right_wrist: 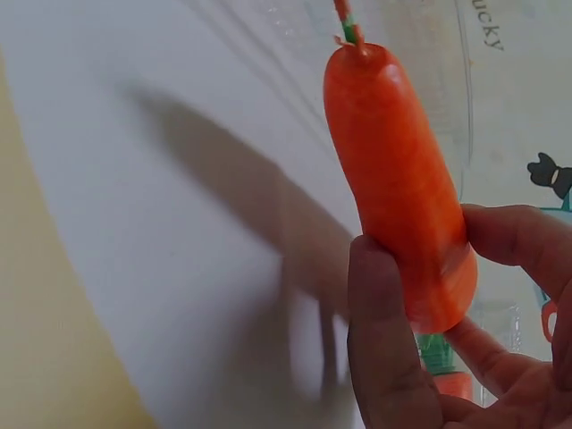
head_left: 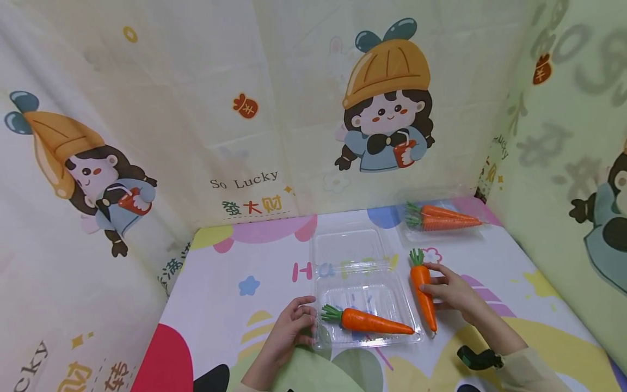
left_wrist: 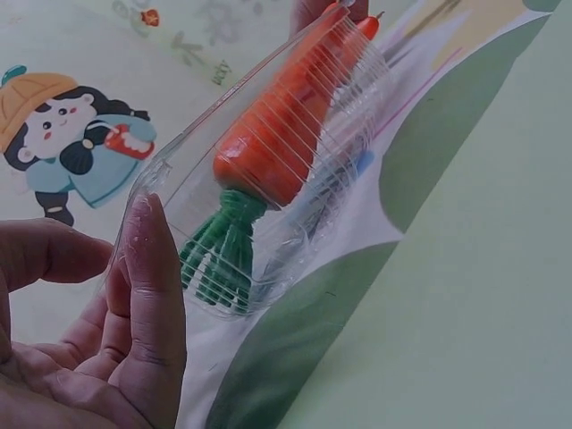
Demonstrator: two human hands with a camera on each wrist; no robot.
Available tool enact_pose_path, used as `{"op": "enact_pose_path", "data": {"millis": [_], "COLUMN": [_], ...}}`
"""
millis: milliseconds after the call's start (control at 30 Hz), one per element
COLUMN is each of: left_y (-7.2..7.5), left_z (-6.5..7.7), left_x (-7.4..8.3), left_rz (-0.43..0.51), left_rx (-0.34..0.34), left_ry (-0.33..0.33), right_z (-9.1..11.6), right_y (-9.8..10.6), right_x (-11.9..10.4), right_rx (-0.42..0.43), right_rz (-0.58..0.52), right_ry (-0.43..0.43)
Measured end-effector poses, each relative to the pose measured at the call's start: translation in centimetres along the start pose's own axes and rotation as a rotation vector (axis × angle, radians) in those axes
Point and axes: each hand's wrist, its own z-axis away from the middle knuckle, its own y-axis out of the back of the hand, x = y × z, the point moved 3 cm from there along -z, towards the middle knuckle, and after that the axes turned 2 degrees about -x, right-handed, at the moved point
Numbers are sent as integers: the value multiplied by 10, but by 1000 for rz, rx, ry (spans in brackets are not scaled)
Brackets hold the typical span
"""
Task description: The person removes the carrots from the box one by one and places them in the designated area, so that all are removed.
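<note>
An orange toy carrot [head_left: 423, 288] with a green top is held between the thumb and fingers of my right hand [head_left: 453, 291], just right of the clear plastic container [head_left: 413, 326]. In the right wrist view this carrot [right_wrist: 398, 179] is raised, with its shadow on the tablecloth. My left hand [head_left: 293, 326] pinches the container's left rim; in the left wrist view the clear wall [left_wrist: 170, 192] runs between its fingers. Inside the container's base lies another carrot [head_left: 374, 321], green top to the left and tip to the right. The attached lid [head_left: 350, 247] is folded back, away from me.
A second clear container [head_left: 406, 237], with carrots [head_left: 448, 218] in it, stands at the back right. Printed cloth walls [head_left: 294, 136] enclose the table on the back and sides. The tablecloth [head_left: 206, 294] is printed too. A black wrist device [head_left: 477, 358] sits at my right wrist.
</note>
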Motion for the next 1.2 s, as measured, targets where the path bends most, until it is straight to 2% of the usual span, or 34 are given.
{"op": "enact_pose_path", "data": {"millis": [333,533,767,1200], "left_y": [0,0,0,-2], "left_z": [0,0,-1,1], "left_x": [1,0,-2,-1], "left_rz": [0,13,16,18], "left_rx": [-1,4,7,12], "left_ry": [6,8,-1,-3], "right_z": [0,0,-1,5], "right_y": [4,5,5,8], "right_x": [4,5,6,3], "right_rx": [21,31,51,76], "right_rz": [55,45,83,72], "right_ry": [-19,1,3,18]}}
